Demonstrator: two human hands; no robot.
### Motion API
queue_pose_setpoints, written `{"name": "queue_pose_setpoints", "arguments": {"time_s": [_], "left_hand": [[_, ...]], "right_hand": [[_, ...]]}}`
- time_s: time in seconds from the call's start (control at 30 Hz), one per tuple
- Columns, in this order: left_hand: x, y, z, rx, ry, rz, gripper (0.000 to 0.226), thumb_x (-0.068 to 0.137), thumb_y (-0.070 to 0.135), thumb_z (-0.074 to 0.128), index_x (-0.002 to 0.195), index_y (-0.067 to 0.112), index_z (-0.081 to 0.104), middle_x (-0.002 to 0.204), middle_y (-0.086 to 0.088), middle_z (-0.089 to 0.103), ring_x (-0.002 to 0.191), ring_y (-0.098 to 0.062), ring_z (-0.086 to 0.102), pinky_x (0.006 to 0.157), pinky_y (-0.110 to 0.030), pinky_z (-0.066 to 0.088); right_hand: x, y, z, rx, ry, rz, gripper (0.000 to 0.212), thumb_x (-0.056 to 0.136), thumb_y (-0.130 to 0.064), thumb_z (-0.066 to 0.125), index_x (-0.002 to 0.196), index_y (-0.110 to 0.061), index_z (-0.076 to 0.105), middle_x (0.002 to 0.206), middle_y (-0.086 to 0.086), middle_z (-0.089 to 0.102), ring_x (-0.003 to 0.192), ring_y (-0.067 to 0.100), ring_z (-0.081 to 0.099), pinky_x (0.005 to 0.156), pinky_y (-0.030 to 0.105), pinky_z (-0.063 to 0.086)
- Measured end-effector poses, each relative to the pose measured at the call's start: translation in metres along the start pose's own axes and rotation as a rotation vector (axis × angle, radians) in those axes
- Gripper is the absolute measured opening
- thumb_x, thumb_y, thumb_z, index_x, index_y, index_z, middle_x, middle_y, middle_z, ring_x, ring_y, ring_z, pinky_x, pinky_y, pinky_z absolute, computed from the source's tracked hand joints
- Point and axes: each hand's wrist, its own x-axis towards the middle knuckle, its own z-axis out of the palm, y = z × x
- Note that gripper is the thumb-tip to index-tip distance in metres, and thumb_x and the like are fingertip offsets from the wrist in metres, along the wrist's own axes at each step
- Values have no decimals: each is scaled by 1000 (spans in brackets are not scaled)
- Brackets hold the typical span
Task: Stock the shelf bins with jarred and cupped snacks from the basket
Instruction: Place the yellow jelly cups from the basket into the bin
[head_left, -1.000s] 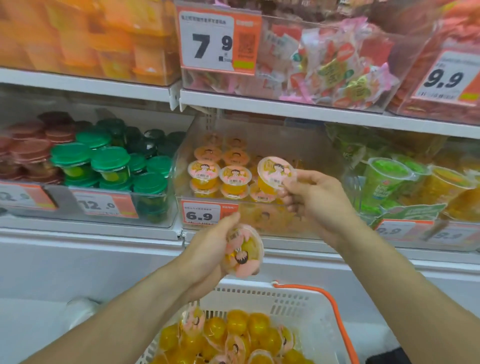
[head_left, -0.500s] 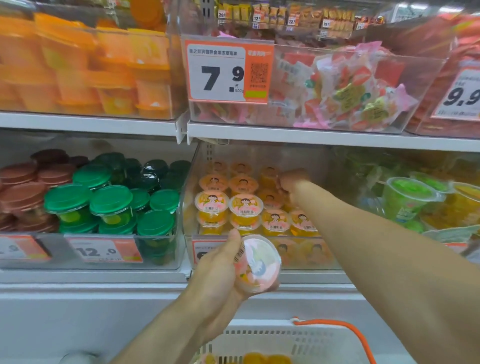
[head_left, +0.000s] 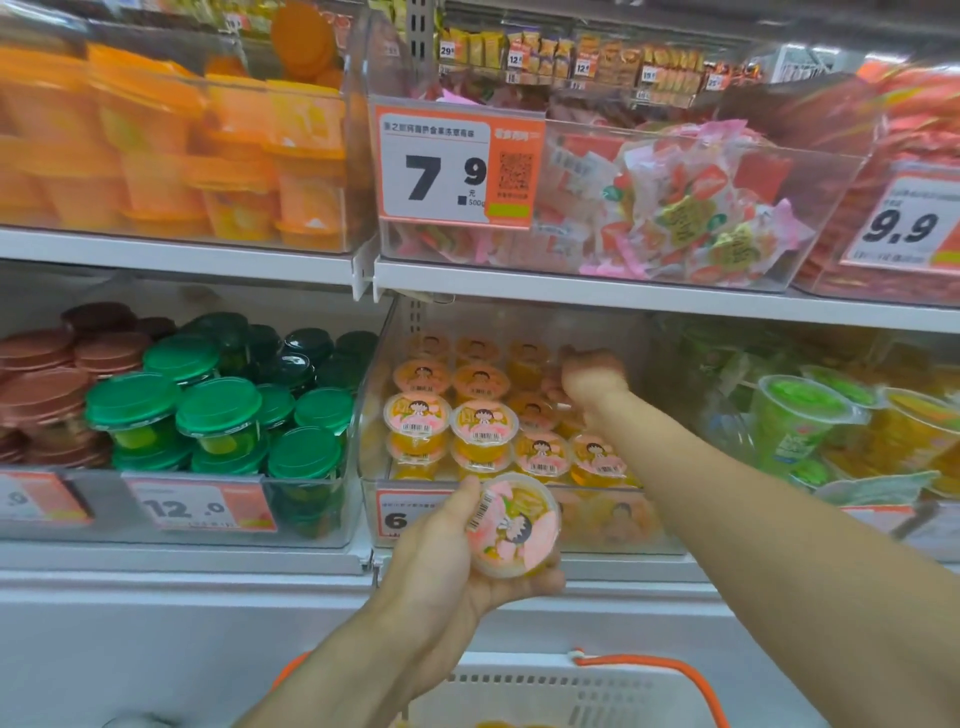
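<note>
At the bottom edge of the frame the white basket (head_left: 561, 691) with its orange handle (head_left: 670, 670) sat nearest me, only its rim showing, with open white shelf front above it; my left hand (head_left: 457, 561) rose at lower centre, palm up, fingers and thumb curled round a jelly cup (head_left: 514, 525) tilted so its pink lid faced me, held just before the front wall of the clear bin (head_left: 519, 519) and covering part of its price tag (head_left: 400, 514); my right arm crossed from the lower right up into that bin, under the edge of the upper shelf (head_left: 623, 291), with a gap between the two; my right hand (head_left: 592, 374) was deep at centre frame, knuckles toward me, and I could not tell whether its fingers pinched anything; stacked cups (head_left: 483, 423) filled the bin's left side; green-lidded jars (head_left: 218, 410) stood in the left bin; the 7.9 tag (head_left: 457, 166) hung above, upper centre.
</note>
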Motion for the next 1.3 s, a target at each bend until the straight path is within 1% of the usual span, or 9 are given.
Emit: {"name": "queue_pose_setpoints", "arguments": {"time_s": [0.17,0.33,0.43,0.5,0.6,0.77,0.97,1.1,1.3], "left_hand": [[-6,5,1,14,-58,68,44,105,35,40,115,0,63,97,-25,74,80,-35,70,43,-31,55],[-6,3,15,-115,-50,246,41,106,33,33,129,6,54,109,-20,73,89,-31,73,68,-43,62],[-5,-4,22,-131,-97,262,41,106,40,30,131,14,47,115,-22,70,96,-44,70,59,-43,58],[-6,-12,25,-79,-102,274,33,105,38,34,124,14,47,115,-24,69,90,-44,67,54,-38,53],[-5,-16,30,-50,-40,310,16,103,19,49,117,12,50,105,-19,72,88,-34,71,74,-46,58],[2,-22,25,189,71,444,44,77,22,81,110,27,52,98,-11,74,94,-34,73,88,-56,56],[2,-15,26,220,2,404,24,98,13,56,117,27,52,92,5,73,87,-28,75,76,-51,61],[5,-12,22,336,69,402,26,98,9,55,117,26,55,114,1,59,88,-23,73,69,-44,60],[12,-18,20,434,122,419,24,95,8,57,108,27,53,108,8,58,87,-18,71,63,-34,59]], "right_hand": [[-110,-3,-41,231,-169,-194,26,104,-30,49,102,-6,60,69,9,65,51,17,55,49,28,44],[-210,20,-55,315,-342,-236,56,73,-52,78,95,-9,49,54,12,58,40,22,48,41,24,36],[-227,31,-49,234,-338,-251,52,73,-38,85,94,-6,49,58,13,62,44,22,56,40,26,40],[-226,33,-51,222,-283,-276,37,77,-28,78,87,-3,53,60,15,66,49,26,61,40,27,42],[-220,28,-57,291,-219,-233,18,88,-7,71,86,0,54,67,19,70,59,32,66,44,30,50],[-218,19,-60,423,-207,-84,13,92,-4,64,99,2,54,72,23,72,57,29,68,50,31,56],[-189,13,-62,367,-211,-75,15,94,-6,63,103,5,58,68,18,70,54,22,67,49,28,56],[-131,6,-59,286,-152,-13,11,99,-3,56,97,5,64,61,11,62,51,16,58,50,25,51],[-48,10,-34,88,-47,162,12,95,8,48,94,7,59,59,12,54,48,17,46,42,25,41]]}}
